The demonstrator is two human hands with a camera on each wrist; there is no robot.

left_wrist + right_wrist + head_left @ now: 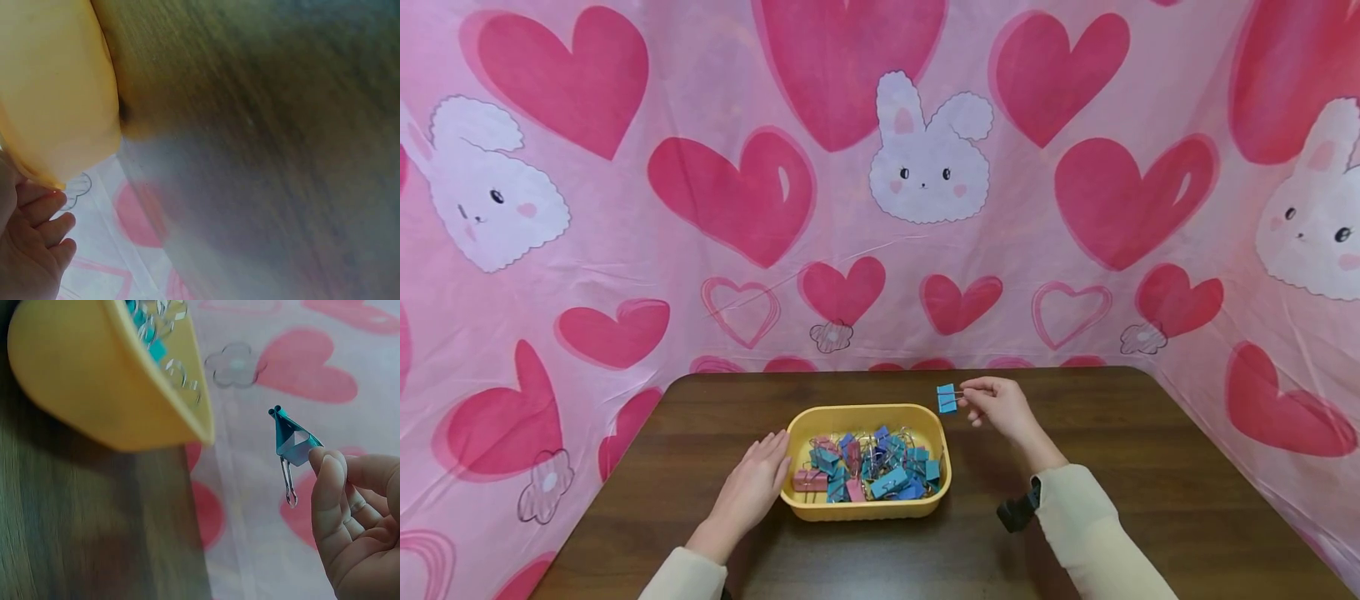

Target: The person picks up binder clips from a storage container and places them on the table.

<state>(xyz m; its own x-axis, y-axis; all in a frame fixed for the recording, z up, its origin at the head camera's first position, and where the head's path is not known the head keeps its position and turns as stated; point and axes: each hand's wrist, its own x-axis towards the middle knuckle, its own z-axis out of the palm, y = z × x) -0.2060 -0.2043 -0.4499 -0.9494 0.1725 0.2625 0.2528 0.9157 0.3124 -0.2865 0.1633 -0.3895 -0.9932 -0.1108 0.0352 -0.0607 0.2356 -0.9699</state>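
A blue binder clip (947, 398) is pinched between the thumb and fingertips of my right hand (1000, 407), above the table beyond the basket's right end. In the right wrist view the clip (292, 439) looks teal, with one wire handle sticking out free and its other side at my fingertips. Several blue, teal, pink and purple binder clips (889, 482) lie jumbled in a yellow plastic basket (865, 512). My left hand (751, 482) rests at the basket's left rim with its fingers extended. In the left wrist view, the fingertips touch the basket's edge (62, 112).
The dark wooden table (1060, 533) carries the basket near its middle. Behind it and at both sides hangs a pink cloth (917, 250) with hearts and rabbits. A black strap device (1019, 512) sits on my right wrist.
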